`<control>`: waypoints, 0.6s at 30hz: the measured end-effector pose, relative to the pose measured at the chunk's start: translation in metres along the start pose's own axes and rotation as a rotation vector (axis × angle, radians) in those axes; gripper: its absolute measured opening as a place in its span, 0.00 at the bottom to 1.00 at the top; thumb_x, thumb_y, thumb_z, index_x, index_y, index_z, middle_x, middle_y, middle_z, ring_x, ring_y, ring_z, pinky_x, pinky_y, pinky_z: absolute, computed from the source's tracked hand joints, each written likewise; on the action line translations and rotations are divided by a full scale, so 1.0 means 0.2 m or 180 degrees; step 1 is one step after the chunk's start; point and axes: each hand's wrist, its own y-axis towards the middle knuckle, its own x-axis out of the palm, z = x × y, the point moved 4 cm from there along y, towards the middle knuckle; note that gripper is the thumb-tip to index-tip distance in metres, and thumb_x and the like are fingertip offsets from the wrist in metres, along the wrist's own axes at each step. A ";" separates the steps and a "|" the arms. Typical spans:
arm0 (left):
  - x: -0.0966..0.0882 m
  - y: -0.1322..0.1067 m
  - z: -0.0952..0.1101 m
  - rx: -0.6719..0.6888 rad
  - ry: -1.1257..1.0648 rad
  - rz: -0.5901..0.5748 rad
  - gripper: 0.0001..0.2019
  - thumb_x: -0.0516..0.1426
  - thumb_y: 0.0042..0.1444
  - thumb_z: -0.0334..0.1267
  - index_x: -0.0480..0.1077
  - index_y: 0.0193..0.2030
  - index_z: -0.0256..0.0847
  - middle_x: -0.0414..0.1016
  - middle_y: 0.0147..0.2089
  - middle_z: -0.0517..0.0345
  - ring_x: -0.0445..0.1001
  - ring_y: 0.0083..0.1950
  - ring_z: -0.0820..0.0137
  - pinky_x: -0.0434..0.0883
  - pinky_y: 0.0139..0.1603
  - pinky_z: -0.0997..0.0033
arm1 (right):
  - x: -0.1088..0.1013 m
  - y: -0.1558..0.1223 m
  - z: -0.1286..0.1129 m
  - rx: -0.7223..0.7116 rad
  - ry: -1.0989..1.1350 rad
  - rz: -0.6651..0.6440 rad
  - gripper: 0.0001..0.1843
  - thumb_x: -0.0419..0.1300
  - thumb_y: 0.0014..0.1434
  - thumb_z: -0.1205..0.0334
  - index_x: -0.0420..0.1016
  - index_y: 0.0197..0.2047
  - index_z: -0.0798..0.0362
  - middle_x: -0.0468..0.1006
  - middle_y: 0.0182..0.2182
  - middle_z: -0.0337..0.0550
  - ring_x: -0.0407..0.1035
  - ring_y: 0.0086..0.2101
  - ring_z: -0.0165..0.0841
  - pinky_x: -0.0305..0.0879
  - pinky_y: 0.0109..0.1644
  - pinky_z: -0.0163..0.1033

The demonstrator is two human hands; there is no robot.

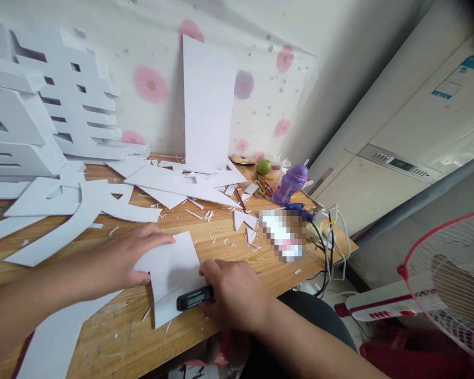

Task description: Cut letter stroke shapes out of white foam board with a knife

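Observation:
A white foam board piece (174, 263) lies on the wooden table in front of me, with a thin slanting line across its lower part. My left hand (142, 255) rests on its upper left side, thumb and fingers apart. In my right hand (237, 292) is a black utility knife (194, 298), gripped in a closed fist over the board's lower right. The blade cannot be made out. Left of the board, a larger white cutout (59, 337) lies partly under my left forearm.
White cut characters (79, 100) lean on the wall at left, and a tall white board (209, 105) stands at the back. Offcuts, scissors (264, 189), a purple bottle (291, 184), a pixelated phone-like object (282, 235) and cables (332, 242) sit farther right. A fan (450, 279) stands beside the table.

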 end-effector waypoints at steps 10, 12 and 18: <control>-0.12 -0.04 0.04 0.0007 -0.0188 0.0272 0.36 0.58 0.43 0.36 0.63 0.64 0.56 0.62 0.64 0.57 0.68 0.59 0.59 0.63 0.59 0.64 | -0.05 -0.03 0.07 0.0341 0.1175 0.0160 0.21 0.65 0.52 0.61 0.75 0.50 0.46 0.82 0.34 0.39 0.75 0.32 0.35 0.64 0.35 0.35; -0.13 -0.05 0.05 0.0094 -0.0280 0.0328 0.36 0.58 0.44 0.36 0.62 0.64 0.55 0.62 0.63 0.57 0.68 0.58 0.60 0.62 0.59 0.64 | -0.06 -0.03 0.07 0.0170 0.1321 0.0101 0.12 0.64 0.53 0.63 0.77 0.42 0.48 0.81 0.31 0.38 0.72 0.30 0.32 0.62 0.34 0.34; -0.16 -0.06 0.08 0.0131 -0.0453 0.0476 0.37 0.59 0.45 0.37 0.61 0.65 0.56 0.61 0.63 0.56 0.66 0.60 0.60 0.62 0.61 0.64 | -0.11 -0.04 0.09 0.0104 0.1943 0.0144 0.03 0.63 0.54 0.65 0.74 0.34 0.53 0.75 0.27 0.37 0.66 0.28 0.30 0.61 0.31 0.33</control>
